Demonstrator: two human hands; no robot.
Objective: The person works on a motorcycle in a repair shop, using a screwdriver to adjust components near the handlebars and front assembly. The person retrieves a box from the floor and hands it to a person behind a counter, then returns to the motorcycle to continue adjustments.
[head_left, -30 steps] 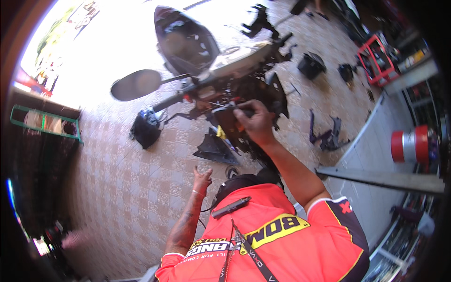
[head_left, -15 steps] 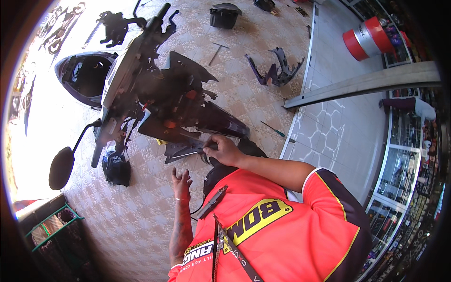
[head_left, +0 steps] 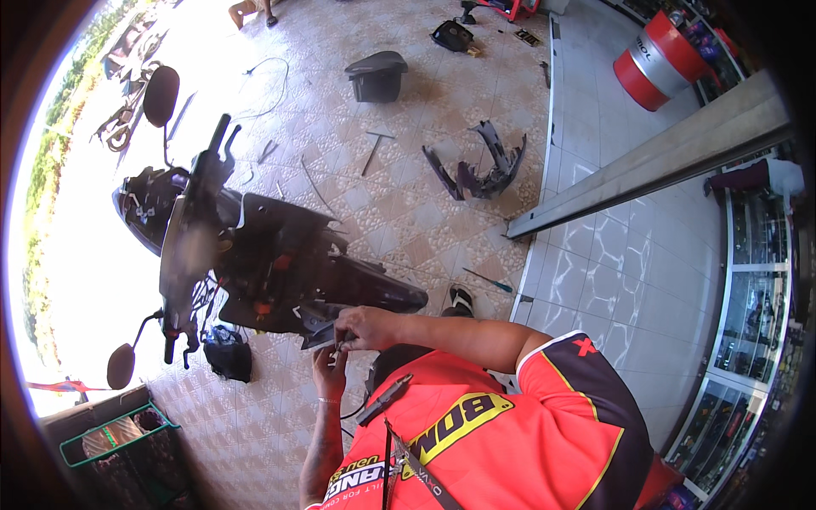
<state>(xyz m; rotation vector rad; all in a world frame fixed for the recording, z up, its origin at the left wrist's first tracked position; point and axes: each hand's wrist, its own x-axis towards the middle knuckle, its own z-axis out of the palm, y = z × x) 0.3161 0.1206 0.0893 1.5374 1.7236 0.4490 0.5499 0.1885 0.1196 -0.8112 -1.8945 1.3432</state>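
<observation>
My right hand [head_left: 367, 328] is closed, its fingertips pinched around something too small to make out. Just below, my left hand [head_left: 329, 371] is raised with its fingers drawn together against the right fingertips. A dark angular plastic panel [head_left: 316, 328] lies right by my right fingers, and whether I hold it is unclear. Beyond my hands stands a partly stripped motor scooter [head_left: 280, 263], its inner frame and wiring exposed and its dark front mudguard [head_left: 387, 287] pointing right.
A black bag [head_left: 228, 355] sits on the tiles below the scooter. A T-handle wrench [head_left: 374, 153], a dark fairing piece [head_left: 480, 170], a storage box [head_left: 377, 78] and a screwdriver [head_left: 489, 280] lie on the floor. A metal post [head_left: 646, 161] and glass cabinets [head_left: 722, 340] stand to the right.
My left hand has gone from spread fingers, apart from the right, to meeting the right fingertips. The view has shifted, and both scooter mirrors now show.
</observation>
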